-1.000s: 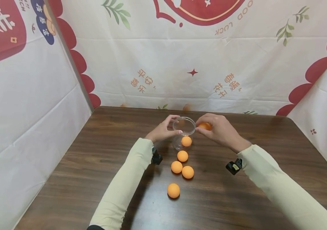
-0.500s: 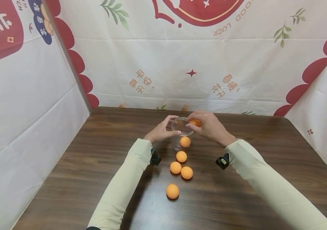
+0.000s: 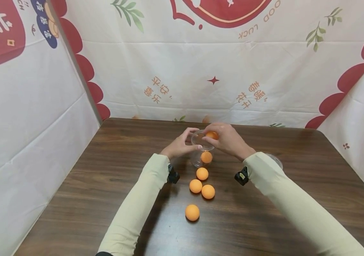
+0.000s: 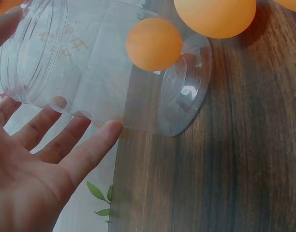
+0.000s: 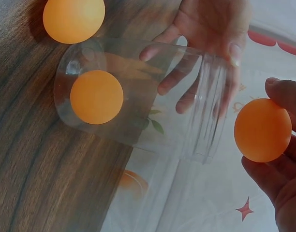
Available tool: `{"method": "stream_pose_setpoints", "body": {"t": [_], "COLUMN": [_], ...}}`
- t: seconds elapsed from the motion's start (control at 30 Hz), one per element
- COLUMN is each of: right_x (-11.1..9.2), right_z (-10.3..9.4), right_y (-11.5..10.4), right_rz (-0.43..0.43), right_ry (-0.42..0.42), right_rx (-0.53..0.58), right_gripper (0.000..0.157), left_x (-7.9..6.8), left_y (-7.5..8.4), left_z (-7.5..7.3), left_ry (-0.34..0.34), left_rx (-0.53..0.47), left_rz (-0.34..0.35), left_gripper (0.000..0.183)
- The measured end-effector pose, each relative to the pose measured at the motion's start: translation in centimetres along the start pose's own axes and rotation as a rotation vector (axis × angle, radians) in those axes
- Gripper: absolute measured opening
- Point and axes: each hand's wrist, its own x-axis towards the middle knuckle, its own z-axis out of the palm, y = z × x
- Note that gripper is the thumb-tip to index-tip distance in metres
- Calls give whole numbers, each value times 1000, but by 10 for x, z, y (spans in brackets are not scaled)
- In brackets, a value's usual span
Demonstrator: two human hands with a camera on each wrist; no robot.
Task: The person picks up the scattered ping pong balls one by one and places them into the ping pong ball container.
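A clear plastic jar (image 3: 198, 158) stands upright on the table, with one orange ping-pong ball (image 5: 96, 96) inside near its bottom. My left hand (image 3: 182, 145) holds the jar around its neck, thumb on the near side and fingers on the far side. Above the jar's open mouth, my right hand (image 3: 228, 140) pinches another orange ping-pong ball (image 5: 262, 130) between thumb and fingers. In the right wrist view this ball is just off the rim. Several more orange balls (image 3: 196, 186) lie on the table in front of the jar.
A clear round rim (image 3: 275, 160), perhaps a lid, lies to the right, partly hidden by my right sleeve. The dark wooden table (image 3: 105, 185) is bounded by printed white cloth (image 3: 130, 64) at the back and sides.
My right hand has moved left with its ball, from beside the jar to over its mouth. The clear round rim has come into view behind the right sleeve. My left hand stays on the jar.
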Motion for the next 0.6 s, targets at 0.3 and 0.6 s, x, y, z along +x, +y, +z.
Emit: {"method": "stream_pose_setpoints", "body": {"t": [0.3, 0.6], "right_x": [1, 0], "right_z": [3, 7], "right_y": [-1, 0], "right_rz": [17, 28], "right_ry": [-22, -55], "right_rx": [9, 11], "right_gripper": [15, 17], "left_x": [0, 1], "left_y": [1, -1], "left_z": [1, 1], "left_ry": [-1, -1], "left_rx": [-2, -6], "left_rz": [3, 0], "left_gripper": [66, 66]}}
